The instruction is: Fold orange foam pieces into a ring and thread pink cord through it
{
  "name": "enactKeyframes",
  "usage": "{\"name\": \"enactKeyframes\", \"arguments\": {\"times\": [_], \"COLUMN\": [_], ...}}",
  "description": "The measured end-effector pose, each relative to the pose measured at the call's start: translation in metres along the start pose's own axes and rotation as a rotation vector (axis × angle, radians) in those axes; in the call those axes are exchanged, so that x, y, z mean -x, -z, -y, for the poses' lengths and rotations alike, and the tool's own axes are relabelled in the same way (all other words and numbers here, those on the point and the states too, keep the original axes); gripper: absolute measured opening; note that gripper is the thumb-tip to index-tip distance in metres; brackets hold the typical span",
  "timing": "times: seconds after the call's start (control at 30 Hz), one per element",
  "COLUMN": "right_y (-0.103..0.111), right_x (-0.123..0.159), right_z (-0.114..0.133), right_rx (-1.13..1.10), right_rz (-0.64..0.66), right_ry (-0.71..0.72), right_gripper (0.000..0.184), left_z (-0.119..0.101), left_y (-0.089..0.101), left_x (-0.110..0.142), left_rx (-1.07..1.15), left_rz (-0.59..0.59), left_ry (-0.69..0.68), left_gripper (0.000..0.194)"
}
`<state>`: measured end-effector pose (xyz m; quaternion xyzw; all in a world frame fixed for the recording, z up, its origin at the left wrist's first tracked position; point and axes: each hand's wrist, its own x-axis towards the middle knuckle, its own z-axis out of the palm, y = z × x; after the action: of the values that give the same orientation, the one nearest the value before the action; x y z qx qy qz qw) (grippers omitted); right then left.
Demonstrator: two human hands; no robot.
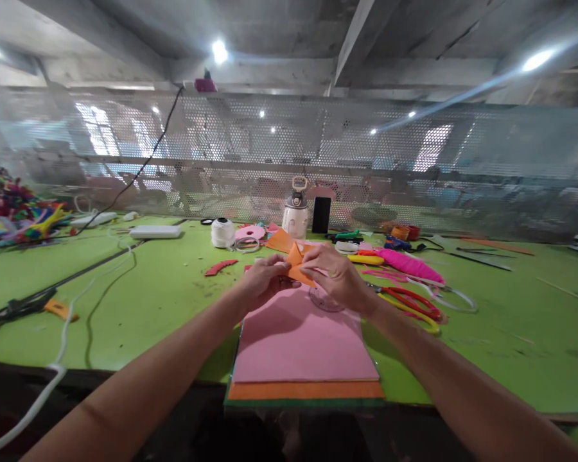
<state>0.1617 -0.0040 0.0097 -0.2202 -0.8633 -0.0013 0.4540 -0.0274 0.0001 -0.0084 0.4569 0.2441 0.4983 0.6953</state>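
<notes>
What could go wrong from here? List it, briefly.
The orange paper, pinched between the left hand and right hand, might crease or tear in the wrong place.
The red and yellow handles lie near the right forearm, which could knock them.
The pink sheet beneath the hands might shift if bumped.

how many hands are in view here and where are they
2: the left hand grips the left side of the folded orange paper, and the right hand grips its right side. No others show.
</notes>
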Motion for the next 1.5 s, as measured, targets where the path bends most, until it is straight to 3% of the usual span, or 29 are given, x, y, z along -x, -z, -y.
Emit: {"name": "enactKeyframes", "arguments": {"times": [0.1, 0.23, 0.37, 0.47, 0.57, 0.7, 0.87, 1.0, 1.13, 1.3, 1.5], "right_y": [0.010, 0.013, 0.007, 0.008, 0.013, 0.013, 0.000, -0.009, -0.012, -0.013, -0.010], "right_x": [-0.003, -0.002, -0.001, 0.000, 0.000, 0.000, 0.001, -0.001, -0.001, 0.001, 0.000], "right_z": [0.000, -0.002, -0.006, -0.009, -0.010, -0.012, -0.009, -0.003, -0.001, -0.004, -0.006], "right_rx": [-0.033, 0.107, 0.172, 0.100, -0.026, -0.287, -0.609, -0.819, -0.777, -0.549, -0.371], "right_rz": [0.100, 0.211, 0.175, 0.118, 0.128, 0.121, -0.007, -0.154, -0.199, -0.260, -0.230], "right_ry": [0.027, 0.150, 0.175, 0.126, -0.020, -0.293, -0.641, -0.794, -0.827, -0.791, -0.726], "right_gripper": [0.018, 0.029, 0.025, 0.020, 0.016, 0.011, 0.015, 0.021, 0.025, 0.020, 0.016], "left_z": [-0.001, -0.001, 0.000, -0.001, -0.002, 0.003, 0.011, 0.012, 0.014, 0.017, 0.016], "left_y": [-0.001, -0.002, 0.000, 0.000, 0.000, -0.002, -0.006, -0.011, -0.012, -0.013, -0.015], "left_x": [0.001, -0.001, -0.002, 0.000, 0.001, 0.000, 0.001, 0.002, 0.002, 0.002, 0.004], "left_rx": [0.010, 0.052, 0.073, 0.047, 0.002, -0.011, -0.013, -0.026, -0.058, -0.072, -0.148], "left_rz": [-0.008, -0.050, -0.027, 0.065, 0.140, 0.109, 0.078, 0.076, 0.110, 0.115, 0.096], "left_ry": [0.041, 0.044, 0.026, 0.040, 0.082, 0.071, -0.054, -0.123, -0.113, -0.131, -0.120], "left_gripper": [0.008, 0.018, 0.020, 0.019, 0.020, 0.017, 0.018, 0.025, 0.025, 0.027, 0.027]}}
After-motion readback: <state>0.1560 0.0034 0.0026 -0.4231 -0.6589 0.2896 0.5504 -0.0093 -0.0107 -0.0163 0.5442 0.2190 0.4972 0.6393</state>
